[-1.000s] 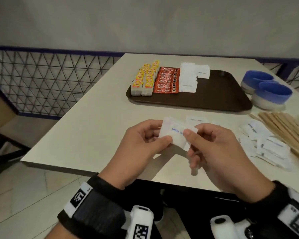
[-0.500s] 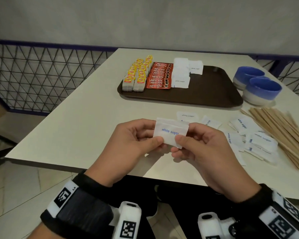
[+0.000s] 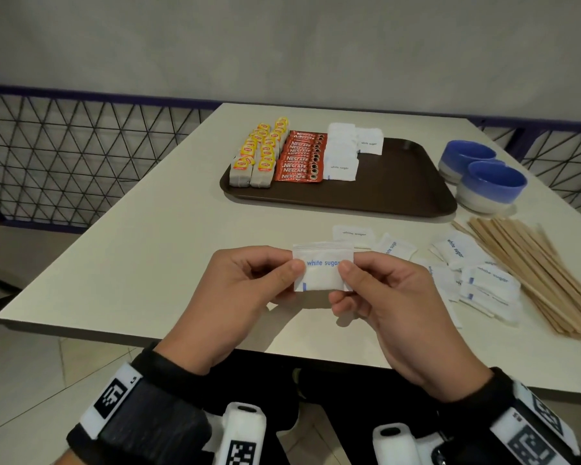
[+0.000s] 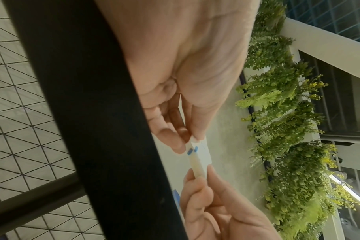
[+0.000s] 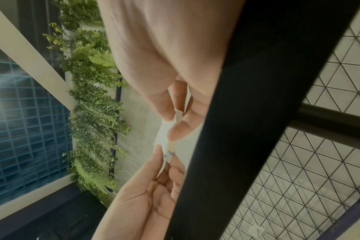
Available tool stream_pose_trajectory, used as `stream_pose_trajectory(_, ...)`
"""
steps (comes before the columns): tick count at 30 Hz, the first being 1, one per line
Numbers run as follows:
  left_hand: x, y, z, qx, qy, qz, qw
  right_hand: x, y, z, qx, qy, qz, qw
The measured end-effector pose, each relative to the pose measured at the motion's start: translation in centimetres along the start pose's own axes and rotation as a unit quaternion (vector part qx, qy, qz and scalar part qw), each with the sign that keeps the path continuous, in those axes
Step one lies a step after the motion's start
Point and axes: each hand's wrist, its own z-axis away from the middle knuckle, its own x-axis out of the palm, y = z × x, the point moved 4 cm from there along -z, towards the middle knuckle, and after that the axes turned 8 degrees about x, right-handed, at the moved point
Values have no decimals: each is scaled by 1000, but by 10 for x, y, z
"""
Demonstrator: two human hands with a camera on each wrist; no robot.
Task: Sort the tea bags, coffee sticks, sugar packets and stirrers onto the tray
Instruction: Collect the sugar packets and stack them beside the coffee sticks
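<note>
Both hands hold a small stack of white sugar packets point(image 3: 322, 268) above the table's near edge. My left hand point(image 3: 249, 286) pinches its left end, my right hand point(image 3: 383, 297) its right end. The wrist views show the stack edge-on point(image 4: 197, 160) point(image 5: 166, 139) between thumbs and fingers. On the brown tray point(image 3: 399, 182) lie rows of yellow tea bags point(image 3: 259, 156), red coffee sticks point(image 3: 301, 159) and white sugar packets point(image 3: 344, 152). Loose sugar packets point(image 3: 467, 266) and wooden stirrers point(image 3: 534, 270) lie on the table to the right.
Two blue and white bowls point(image 3: 483, 176) stand right of the tray. A wire mesh railing point(image 3: 81, 156) runs behind the table on the left. The white table point(image 3: 148, 246) ends just below my hands.
The stack has turned from tilted to level and squared up between both hands. The view has shifted slightly; the items on the tray and table stay put.
</note>
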Motion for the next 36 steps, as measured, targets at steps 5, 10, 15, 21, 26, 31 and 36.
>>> stream_pose_trajectory(5, 1, 0, 0, -3, 3, 14, 1000, 0, -1, 1, 1, 11, -3, 1000)
stream_pose_trajectory(10, 0, 1, 0, -1, 0, 3, 1000, 0, -1, 1, -2, 13, -7, 1000)
stream_pose_trajectory(15, -1, 2, 0, -7, -8, -7, 1000, -1, -1, 2, -3, 27, -1, 1000)
stream_pose_trajectory(21, -1, 3, 1, -4, -5, -8, 1000, -1, -1, 4, -8, 41, 5, 999)
stream_pose_trajectory(26, -2, 5, 2, 6, -1, -23, 1000, 2, -6, 3, 25, 33, 13, 999)
stream_pose_trajectory(31, -2, 7, 5, 10, -13, -54, 998, 2, -55, -8, 84, -99, 283, 950)
stream_pose_trajectory(36, 3, 11, 6, 6, -15, -42, 999, 9, -89, -25, 41, -195, 534, 822)
